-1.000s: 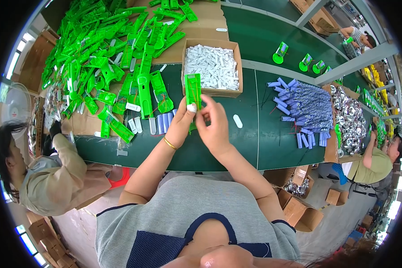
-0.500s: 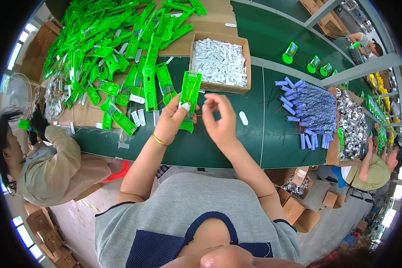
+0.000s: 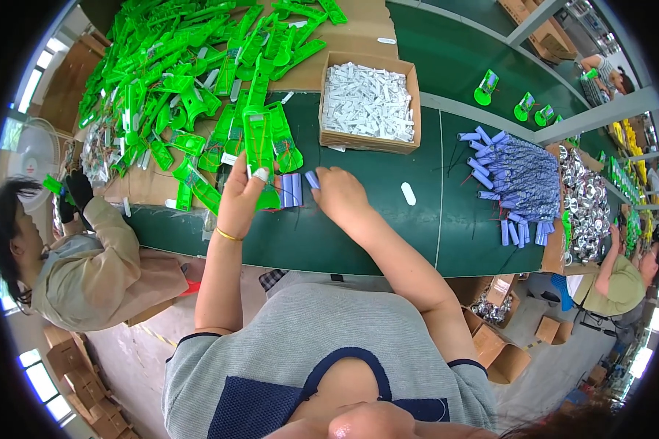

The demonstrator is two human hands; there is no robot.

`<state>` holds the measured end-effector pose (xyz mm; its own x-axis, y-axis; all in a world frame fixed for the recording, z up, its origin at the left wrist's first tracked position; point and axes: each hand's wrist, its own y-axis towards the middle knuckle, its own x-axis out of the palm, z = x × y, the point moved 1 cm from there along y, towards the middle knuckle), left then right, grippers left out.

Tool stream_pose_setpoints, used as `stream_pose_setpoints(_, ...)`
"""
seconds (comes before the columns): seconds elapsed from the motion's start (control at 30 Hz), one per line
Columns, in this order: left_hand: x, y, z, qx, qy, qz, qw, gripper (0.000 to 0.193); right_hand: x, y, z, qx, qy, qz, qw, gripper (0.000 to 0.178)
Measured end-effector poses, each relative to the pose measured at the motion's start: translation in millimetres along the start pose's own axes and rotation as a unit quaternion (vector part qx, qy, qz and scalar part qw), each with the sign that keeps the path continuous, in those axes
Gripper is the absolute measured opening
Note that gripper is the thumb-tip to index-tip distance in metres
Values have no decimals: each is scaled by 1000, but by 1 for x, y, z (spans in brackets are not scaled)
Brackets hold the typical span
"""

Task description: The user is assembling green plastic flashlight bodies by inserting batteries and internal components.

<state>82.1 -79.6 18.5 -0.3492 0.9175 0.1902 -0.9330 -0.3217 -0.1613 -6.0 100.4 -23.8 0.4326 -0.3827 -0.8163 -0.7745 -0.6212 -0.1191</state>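
Observation:
My left hand (image 3: 240,197) grips a green plastic half-shell (image 3: 259,140), thumb on its lower part; thin wires run inside the shell. In the fingers of my right hand (image 3: 340,193) is a blue cylindrical battery (image 3: 313,179). Between the two hands, several more blue batteries (image 3: 291,190) lie side by side at the shell's lower end. Other green half-shells (image 3: 283,139) with wires and small boards lie just behind the held one. To the right of my right hand, a white oval piece (image 3: 408,193) rests on the green tabletop (image 3: 388,234).
A cardboard box (image 3: 372,144) of small white parts stands behind my hands. Green shells (image 3: 161,66) are heaped at the far left. Wired blue batteries (image 3: 516,175) and shiny metal parts (image 3: 584,201) are piled right. A co-worker (image 3: 88,263) sits at left, another (image 3: 611,282) at right.
My left hand has moved left with the green shell. My right hand has come in lower and left and now holds a blue battery; more batteries have come into sight beside the shell.

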Motion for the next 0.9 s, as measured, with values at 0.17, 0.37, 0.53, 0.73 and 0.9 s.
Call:
stream_pose_setpoints(0.17, 20, 0, -2, -30, 49, -41, 998, 52, -29, -12, 33, -7, 69, -32, 997, 37)
stream_pose_setpoints(0.37, 43, 7, -11, -44, 58, -94, 993, 61, -72, -27, 21, -41, 663, -47, 746, 42)
stream_pose_setpoints(0.53, 69, 6, -11, -50, 43, -176, 982, 63, -76, -24, 26, -121, 512, 40, 850, 44)
stream_pose_setpoints(0.73, 79, 6, -9, -71, 28, -237, 968, 67, -81, -22, 32, -205, 309, 156, 915, 40)
stream_pose_setpoints(0.9, 81, 8, -10, -83, -36, -236, 968, 63, -73, -21, 40, -222, 242, 202, 923, 46)
